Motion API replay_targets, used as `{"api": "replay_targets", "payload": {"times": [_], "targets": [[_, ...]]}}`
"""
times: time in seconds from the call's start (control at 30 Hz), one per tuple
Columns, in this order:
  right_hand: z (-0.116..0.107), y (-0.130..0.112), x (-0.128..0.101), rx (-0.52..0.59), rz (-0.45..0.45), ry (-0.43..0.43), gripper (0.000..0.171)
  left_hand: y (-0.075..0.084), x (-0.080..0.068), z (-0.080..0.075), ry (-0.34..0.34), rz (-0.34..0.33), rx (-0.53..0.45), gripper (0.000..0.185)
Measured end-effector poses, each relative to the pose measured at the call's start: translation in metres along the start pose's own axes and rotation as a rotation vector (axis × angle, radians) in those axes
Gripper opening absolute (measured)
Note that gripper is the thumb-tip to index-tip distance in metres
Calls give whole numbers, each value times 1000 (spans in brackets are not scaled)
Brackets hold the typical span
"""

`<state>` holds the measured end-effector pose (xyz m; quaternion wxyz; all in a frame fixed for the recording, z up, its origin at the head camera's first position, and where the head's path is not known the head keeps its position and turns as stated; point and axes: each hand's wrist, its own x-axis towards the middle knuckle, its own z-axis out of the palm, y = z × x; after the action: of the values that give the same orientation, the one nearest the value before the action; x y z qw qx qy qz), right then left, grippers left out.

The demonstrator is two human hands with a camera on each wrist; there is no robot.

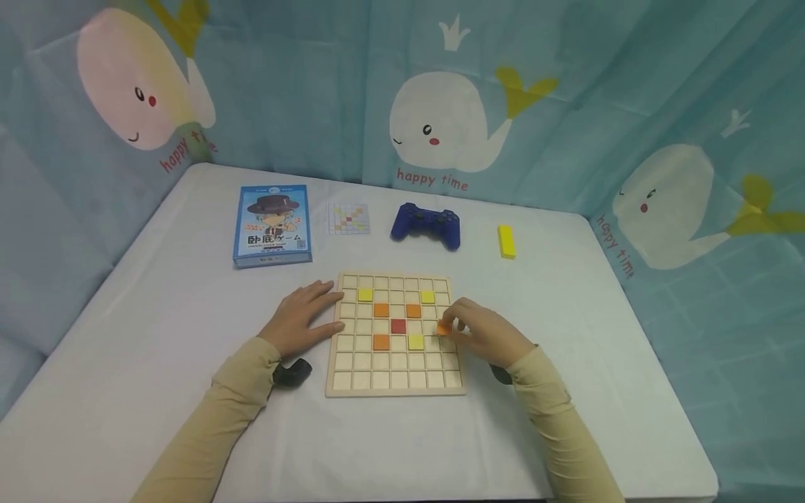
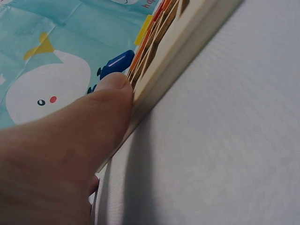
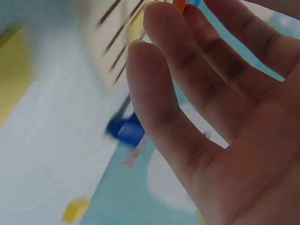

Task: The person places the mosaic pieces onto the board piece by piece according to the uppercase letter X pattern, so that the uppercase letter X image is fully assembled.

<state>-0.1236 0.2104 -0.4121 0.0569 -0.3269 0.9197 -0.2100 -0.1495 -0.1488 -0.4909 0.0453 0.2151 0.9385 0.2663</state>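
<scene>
Your right hand [image 1: 484, 335] pinches a small orange tile [image 1: 444, 328] between thumb and fingertips [image 3: 154, 14], holding it over the right side of the wooden grid board [image 1: 395, 385]. The tile is a flat square, bright orange, the same shade as the three orange tiles [image 1: 381, 309] already seated in cells just left of your fingertips. In the right wrist view only a sliver of it shows at the top edge, above your curled fingers.

Your left hand [image 1: 302, 321] lies flat on the white table [image 1: 157, 293], fingers straight and together, their tips against the board's left edge; in the left wrist view a fingertip [image 2: 115, 86] touches the pale wooden rim.

Between your two sets of fingers the board also holds three yellow tiles [image 1: 365, 294] and one red tile [image 1: 398, 325] at the centre.

Beyond your fingertips lie a blue card box [image 1: 273, 225], a small pattern card [image 1: 349, 219], a dark blue game controller [image 1: 426, 225] and a yellow block [image 1: 506, 241].
</scene>
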Motion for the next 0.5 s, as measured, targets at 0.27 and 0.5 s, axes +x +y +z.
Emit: {"api": "replay_targets", "payload": {"times": [0.27, 0.5], "targets": [[16, -36, 34, -103, -145, -81, 18, 0, 0, -1, -12, -5, -4, 65], [39, -60, 53, -125, -261, -77, 16, -1, 2, 0, -15, 5, -9, 65]]}}
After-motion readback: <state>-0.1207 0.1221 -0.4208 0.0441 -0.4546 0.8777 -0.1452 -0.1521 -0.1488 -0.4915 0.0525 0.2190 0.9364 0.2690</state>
